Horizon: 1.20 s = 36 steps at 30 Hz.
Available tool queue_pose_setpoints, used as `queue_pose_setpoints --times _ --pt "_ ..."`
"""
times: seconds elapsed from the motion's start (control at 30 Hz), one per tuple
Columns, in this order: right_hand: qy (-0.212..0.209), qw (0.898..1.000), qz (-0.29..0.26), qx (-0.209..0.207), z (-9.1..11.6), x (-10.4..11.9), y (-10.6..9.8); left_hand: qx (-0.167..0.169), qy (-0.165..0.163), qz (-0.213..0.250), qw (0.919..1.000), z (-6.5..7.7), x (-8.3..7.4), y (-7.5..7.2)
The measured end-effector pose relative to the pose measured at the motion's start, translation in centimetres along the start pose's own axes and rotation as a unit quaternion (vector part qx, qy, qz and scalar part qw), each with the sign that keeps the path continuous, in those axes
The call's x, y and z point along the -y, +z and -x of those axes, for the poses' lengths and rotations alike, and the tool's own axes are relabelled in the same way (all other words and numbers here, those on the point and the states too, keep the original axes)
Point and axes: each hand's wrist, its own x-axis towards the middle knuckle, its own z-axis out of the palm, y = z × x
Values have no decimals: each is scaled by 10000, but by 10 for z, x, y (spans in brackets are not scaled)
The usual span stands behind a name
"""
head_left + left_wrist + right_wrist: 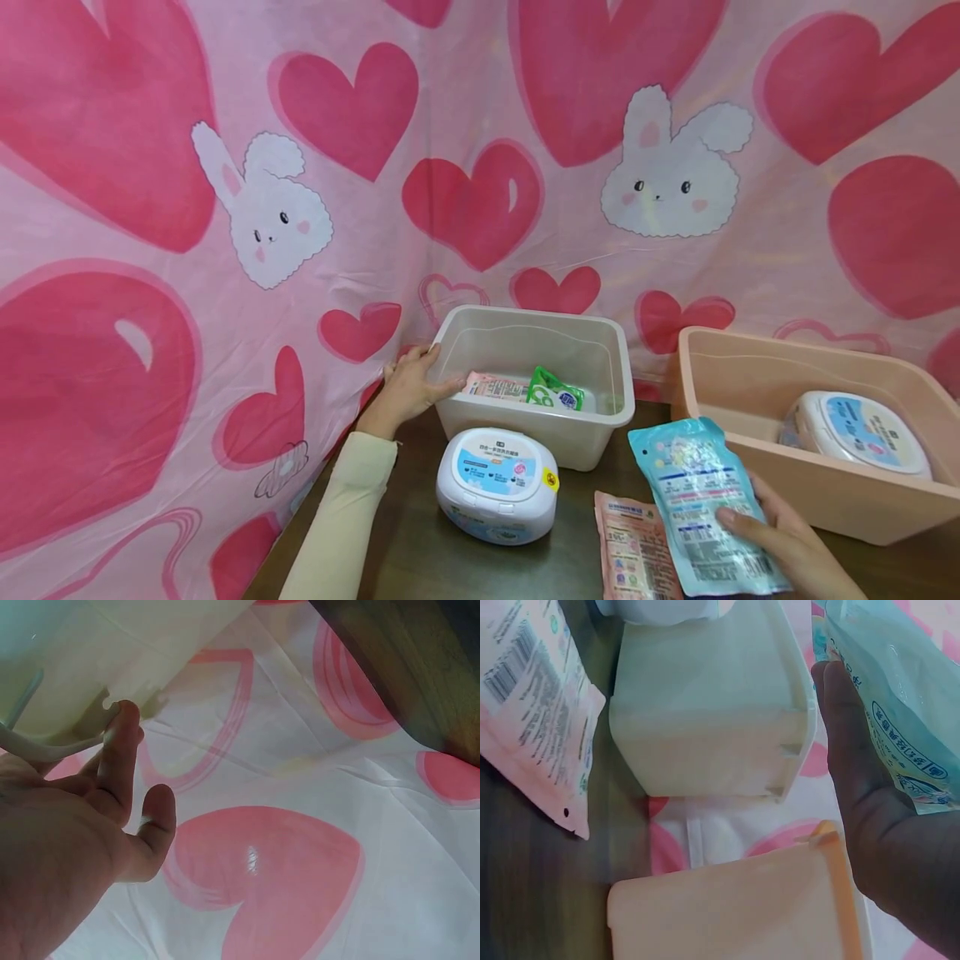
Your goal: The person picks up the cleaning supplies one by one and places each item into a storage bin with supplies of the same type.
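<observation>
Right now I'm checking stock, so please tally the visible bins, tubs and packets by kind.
Bins: 2 (beige bin, peach bin)
Tubs: 2 (loose tub, binned tub)
Packets: 4 (blue packet, green packet, loose pink packet, binned pink packet)
Total: 8

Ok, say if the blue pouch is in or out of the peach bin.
Out: the right hand holds the blue pouch in front of the peach bin.

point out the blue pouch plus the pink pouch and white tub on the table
Blue pouch (pixel 696 510), head view: middle of its printed face.
Pink pouch (pixel 634 546), head view: its uncovered printed face.
White tub (pixel 497 482), head view: on its lid.
</observation>
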Motion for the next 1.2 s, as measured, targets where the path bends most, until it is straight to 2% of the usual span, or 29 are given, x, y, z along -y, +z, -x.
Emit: queue_pose_setpoints --times 0.1,0.33,0.7,1.0,1.1,1.2 --pt "-120 9998 158 -40 -2 2 4 -33 -31 -4 10000 1 0 1" --pt "-962 9909 895 305 -7 -1 7 -63 -110 16 9999 3 -2 2" --pt "-1347 9850 936 537 -11 4 11 -236 -71 45 9997 3 -1 5" --pt "-1731 9784 1021 493 -14 14 19 -409 241 190 9987 1 6 11" --pt "-1991 9724 1058 601 -16 19 22 -354 465 78 9983 -1 9 9" --pt "-2264 9654 1092 688 -17 26 24 -109 602 -32 9981 -4 9 4"
